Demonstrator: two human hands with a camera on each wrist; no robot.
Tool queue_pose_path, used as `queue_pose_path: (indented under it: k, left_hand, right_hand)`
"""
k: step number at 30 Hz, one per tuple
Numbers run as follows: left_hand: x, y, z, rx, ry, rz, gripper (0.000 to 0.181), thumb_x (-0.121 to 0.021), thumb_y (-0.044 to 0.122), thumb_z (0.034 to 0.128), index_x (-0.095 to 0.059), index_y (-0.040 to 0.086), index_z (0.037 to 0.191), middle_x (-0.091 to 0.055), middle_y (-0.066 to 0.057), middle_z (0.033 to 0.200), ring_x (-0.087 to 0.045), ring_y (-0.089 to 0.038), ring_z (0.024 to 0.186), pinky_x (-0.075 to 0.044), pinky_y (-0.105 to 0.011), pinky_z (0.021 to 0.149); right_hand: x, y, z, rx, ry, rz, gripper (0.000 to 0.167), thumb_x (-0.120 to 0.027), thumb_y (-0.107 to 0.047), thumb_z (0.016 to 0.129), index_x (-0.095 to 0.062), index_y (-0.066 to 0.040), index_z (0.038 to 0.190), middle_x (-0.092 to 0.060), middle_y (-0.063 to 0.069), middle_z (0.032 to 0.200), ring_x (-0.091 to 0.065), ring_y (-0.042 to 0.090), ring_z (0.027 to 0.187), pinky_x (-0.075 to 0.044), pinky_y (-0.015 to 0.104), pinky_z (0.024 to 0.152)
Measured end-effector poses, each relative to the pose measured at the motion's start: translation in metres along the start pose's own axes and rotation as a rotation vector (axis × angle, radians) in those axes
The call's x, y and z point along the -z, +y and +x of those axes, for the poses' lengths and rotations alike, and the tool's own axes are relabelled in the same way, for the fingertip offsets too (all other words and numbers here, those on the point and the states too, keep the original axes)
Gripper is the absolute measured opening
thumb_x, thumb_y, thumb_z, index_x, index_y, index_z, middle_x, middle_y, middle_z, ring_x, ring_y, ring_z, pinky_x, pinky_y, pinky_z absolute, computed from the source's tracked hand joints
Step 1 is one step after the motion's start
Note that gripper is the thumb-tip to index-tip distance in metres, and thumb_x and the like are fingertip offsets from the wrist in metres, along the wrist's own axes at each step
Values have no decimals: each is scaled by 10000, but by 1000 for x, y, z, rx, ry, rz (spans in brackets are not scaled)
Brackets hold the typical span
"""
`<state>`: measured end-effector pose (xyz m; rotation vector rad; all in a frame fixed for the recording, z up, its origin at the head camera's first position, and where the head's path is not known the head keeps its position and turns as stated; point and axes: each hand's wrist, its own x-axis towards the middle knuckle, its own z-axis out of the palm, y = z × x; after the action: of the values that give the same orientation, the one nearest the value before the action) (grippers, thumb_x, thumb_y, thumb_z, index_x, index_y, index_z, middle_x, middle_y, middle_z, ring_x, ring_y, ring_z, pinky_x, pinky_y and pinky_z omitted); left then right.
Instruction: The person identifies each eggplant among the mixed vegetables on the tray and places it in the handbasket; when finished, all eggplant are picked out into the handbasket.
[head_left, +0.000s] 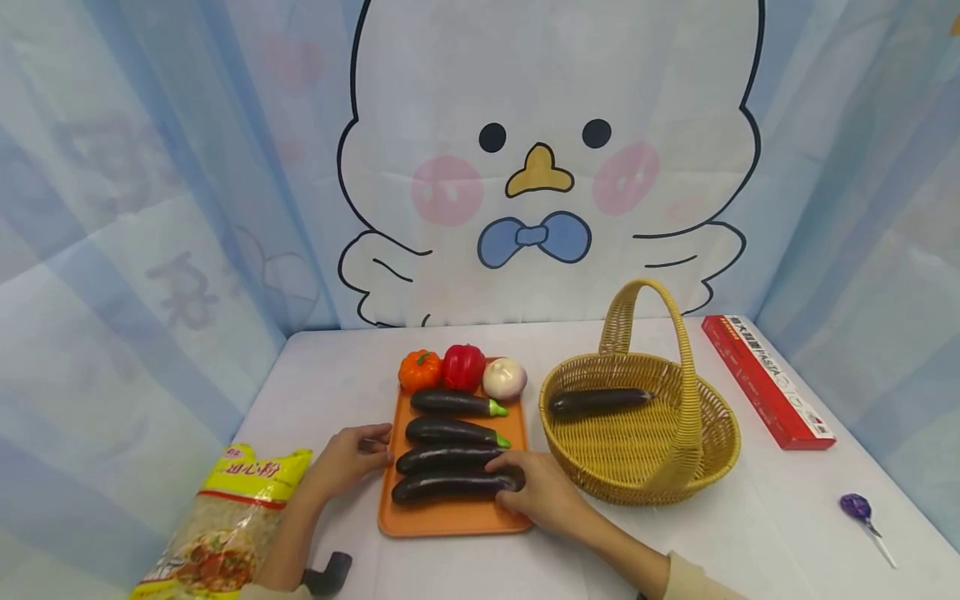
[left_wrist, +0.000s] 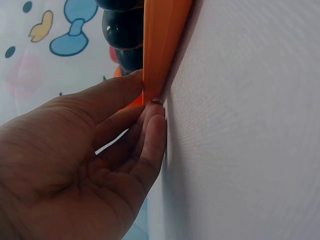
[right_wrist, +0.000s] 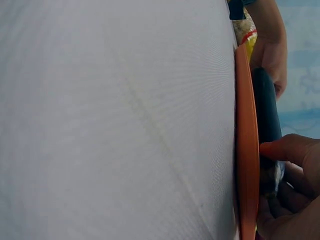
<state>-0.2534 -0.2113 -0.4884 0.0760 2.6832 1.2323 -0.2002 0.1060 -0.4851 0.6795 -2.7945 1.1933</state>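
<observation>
My right hand (head_left: 546, 493) pinches the right end of the nearest eggplant (head_left: 442, 488), which lies across an orange tray (head_left: 450, 523). In the right wrist view the thumb and fingers sit on either side of the eggplant's end (right_wrist: 272, 177). At the tray's left edge, my left hand (head_left: 351, 458) holds the rim, thumb above and fingertips low against the tray side (left_wrist: 160, 50) in the left wrist view. Several eggplants lie in rows on the tray. Along its far end sit a small orange pumpkin (head_left: 420, 371), a red bell pepper (head_left: 462, 367) and a purple-white turnip (head_left: 505, 379).
Right of the tray stands a yellow wicker basket (head_left: 637, 490) with a tall handle and one eggplant (head_left: 600, 402) inside. Farther right lie a red pasta box (head_left: 772, 387) and a purple lollipop (head_left: 855, 505). A yellow food bag (head_left: 225, 525) lies by the left forearm.
</observation>
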Motion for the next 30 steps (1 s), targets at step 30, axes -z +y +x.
queue_pose_path:
  k: [30]
  left_hand:
    - [1, -1, 0, -17, 1, 6, 494, -754, 194, 886, -616, 87, 1348, -682, 6, 1090, -621, -140, 919, -525, -410, 907]
  right_hand:
    - [18, -22, -7, -51, 70, 151, 288, -817, -148, 749, -757, -181, 1029, -692, -97, 970, -585, 92, 809, -486, 274, 708]
